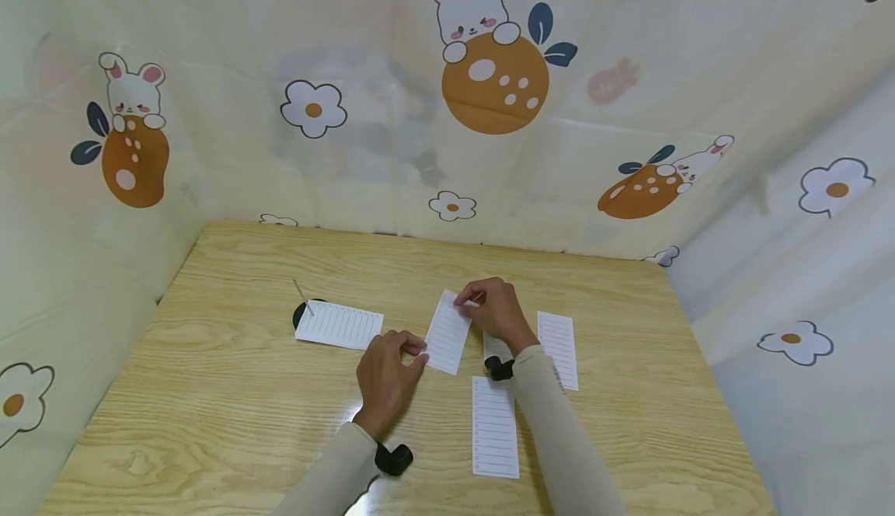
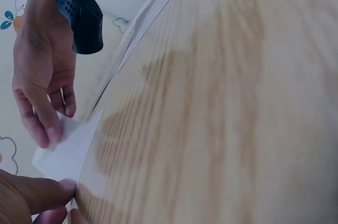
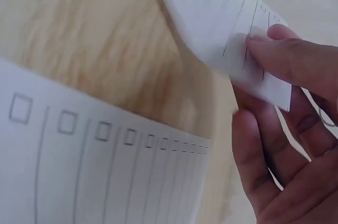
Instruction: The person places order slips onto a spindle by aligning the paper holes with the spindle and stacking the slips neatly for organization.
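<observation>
Between my two hands is a white checklist sheet (image 1: 447, 337) printed with lines and small boxes. My left hand (image 1: 388, 376) pinches its lower left edge between thumb and fingers. At the upper right corner, my right hand (image 1: 496, 310) grips the sheet, thumb on the printed face in the right wrist view. That end of the paper (image 3: 216, 18) is lifted and bends above the wooden table. Seen from the left wrist, the left thumb (image 2: 47, 195) presses on the paper's edge, and the right hand (image 2: 45, 71) holds the far part.
Similar sheets lie at the right (image 1: 557, 349) and nearer the front (image 1: 495, 427); another (image 1: 494, 347) is partly hidden by the right wrist. On the left, lined paper (image 1: 339, 325) overlaps a black round object (image 1: 299, 315), with a thin stick (image 1: 301, 294) there. Printed curtains (image 1: 377, 166) border the table.
</observation>
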{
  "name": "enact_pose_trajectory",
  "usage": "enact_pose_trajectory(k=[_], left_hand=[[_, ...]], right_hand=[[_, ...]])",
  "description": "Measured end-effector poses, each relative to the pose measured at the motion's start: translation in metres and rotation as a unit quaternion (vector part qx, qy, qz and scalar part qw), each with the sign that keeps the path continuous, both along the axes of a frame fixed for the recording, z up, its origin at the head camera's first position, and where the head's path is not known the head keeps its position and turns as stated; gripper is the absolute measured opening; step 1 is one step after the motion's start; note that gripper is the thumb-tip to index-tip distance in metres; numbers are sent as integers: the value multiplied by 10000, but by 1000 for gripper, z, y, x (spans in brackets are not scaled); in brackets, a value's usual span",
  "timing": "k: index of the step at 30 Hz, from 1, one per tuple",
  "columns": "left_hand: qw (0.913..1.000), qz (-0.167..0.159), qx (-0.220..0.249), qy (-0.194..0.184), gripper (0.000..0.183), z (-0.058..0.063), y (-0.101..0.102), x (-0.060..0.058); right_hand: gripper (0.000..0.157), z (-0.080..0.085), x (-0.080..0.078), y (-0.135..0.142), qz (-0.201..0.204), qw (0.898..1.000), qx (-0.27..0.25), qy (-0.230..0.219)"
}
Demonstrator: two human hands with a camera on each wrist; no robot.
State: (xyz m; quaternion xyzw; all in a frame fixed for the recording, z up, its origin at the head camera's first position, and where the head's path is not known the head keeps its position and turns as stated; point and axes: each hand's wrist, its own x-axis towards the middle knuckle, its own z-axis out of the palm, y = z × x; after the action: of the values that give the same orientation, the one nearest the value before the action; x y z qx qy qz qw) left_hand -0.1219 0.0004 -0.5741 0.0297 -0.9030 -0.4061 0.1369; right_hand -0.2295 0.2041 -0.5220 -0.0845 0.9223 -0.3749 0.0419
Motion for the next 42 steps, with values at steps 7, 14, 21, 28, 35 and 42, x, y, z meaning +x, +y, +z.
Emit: enact_pose_trajectory(k=[7,14,21,28,35,42], left_hand=[[9999,-1,166,-33,22,1,-3,0],[9987,-50,491,-120,19,4,-9,0],[9958,-57,911,-98,15,3,-12,-2],[9852,0,1700,-217,12,6,-15,-4],[9664,-88,2567,-119,12,9,-18,-5],[9584,156,2844,162,12,17,-26,-7]], right_hand=[[11,5,2,10,53,9984,-507,-249],[6,3,4,17,-161,9893,-1254,-721],[11,2,7,19,-207,9793,-1799,-904],[14,-1,9,14,-438,9652,-2360,-1033],[18,-3,14,5,-495,9536,-2796,-1004],[24,1,19,-1,-364,9504,-2912,-1033]])
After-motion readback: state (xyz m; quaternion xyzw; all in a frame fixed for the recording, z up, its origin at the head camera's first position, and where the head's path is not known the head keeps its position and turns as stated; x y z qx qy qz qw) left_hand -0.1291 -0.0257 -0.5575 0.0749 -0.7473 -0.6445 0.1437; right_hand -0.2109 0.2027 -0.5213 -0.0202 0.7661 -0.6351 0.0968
